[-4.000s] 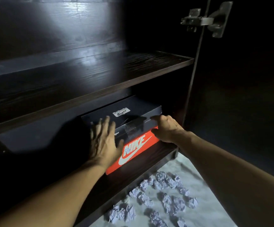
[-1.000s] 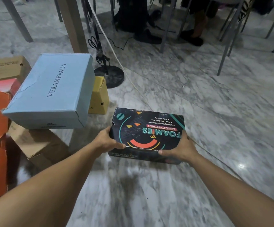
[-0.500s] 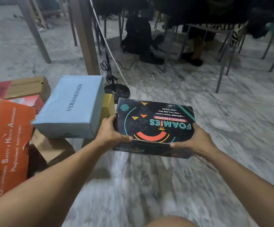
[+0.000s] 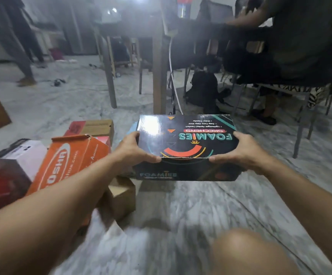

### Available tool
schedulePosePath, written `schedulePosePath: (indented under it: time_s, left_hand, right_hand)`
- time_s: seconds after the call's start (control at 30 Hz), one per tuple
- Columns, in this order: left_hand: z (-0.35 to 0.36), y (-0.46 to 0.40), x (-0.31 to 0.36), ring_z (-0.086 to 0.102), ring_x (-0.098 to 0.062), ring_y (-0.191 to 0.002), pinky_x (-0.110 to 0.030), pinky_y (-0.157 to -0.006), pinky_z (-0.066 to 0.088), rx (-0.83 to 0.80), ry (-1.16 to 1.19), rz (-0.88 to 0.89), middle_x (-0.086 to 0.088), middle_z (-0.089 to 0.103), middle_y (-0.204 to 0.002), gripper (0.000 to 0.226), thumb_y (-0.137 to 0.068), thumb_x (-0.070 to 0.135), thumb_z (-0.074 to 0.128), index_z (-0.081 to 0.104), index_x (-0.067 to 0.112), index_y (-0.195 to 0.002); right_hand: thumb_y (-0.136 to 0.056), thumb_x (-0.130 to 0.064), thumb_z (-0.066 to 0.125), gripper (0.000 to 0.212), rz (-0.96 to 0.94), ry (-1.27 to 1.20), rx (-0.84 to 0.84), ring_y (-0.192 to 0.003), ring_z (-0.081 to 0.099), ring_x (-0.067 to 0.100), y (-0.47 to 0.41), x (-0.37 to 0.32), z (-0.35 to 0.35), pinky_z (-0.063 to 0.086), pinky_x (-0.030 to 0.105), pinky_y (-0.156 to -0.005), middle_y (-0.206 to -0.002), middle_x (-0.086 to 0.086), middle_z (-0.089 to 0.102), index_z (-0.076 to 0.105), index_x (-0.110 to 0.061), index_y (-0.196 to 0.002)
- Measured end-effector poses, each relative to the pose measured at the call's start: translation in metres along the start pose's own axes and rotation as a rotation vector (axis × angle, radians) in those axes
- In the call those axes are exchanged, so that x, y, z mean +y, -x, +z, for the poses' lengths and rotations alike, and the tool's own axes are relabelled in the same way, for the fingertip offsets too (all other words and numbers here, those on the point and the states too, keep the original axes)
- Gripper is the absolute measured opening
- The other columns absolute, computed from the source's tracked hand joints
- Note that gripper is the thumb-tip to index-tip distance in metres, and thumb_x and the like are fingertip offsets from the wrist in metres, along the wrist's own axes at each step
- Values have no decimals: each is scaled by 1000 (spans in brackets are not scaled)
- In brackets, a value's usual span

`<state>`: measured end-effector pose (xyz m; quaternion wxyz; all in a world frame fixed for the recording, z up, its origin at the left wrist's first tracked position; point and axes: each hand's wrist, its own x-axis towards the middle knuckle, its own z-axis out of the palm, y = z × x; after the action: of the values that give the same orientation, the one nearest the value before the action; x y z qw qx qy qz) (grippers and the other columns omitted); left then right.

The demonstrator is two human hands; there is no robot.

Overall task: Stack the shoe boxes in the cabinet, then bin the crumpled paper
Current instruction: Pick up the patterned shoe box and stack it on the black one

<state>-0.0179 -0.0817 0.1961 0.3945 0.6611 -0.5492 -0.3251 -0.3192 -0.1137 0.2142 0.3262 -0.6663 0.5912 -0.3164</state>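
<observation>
Lifted higher off the floor now, the black shoe box (image 4: 187,139) is gripped at both ends by left hand (image 4: 133,148) and right hand (image 4: 244,150), keeping it level for carrying.

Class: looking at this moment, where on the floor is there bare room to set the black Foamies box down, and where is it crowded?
Bare marble floor lies below the Foamies box, between the brown carton and the knee; more lies to the right, short of the chair legs. The left is crowded: orange box, red-and-white box, cartons behind. Left hand and right hand grip the box.
</observation>
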Motion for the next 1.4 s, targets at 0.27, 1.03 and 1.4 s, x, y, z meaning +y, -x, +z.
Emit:
schedulePosePath:
  time_s: [0.27,1.03,1.4]
  left_hand:
    - [-128,72,-10,67,-16,-97,-23,-72,52,176,-32,-74,1,69,-107,80,-47,28,96,60,16,-117]
    - [-338,369,-85,55,-26,-119,-37,-95,48,656,-109,-732,-11,54,-135,115,-49,32,95,37,6,-145]
    - [-377,490,-120,45,-24,-127,-33,-97,40,1038,61,-945,-7,47,-143,105,-46,35,96,49,9,-136]
  right_hand:
    - [-40,-48,94,72,-127,56,-179,-79,70,15,14,-103,59,52,27,-52,-90,-7,72,66,-23,-101]
    - [-52,-30,95,54,-561,108,-810,-66,70,23,135,-288,305,61,46,-54,-83,6,73,71,-12,-97]
    - [-50,-36,95,57,-788,176,-1052,-71,68,20,223,-363,413,62,40,-58,-83,0,67,56,-22,-90]
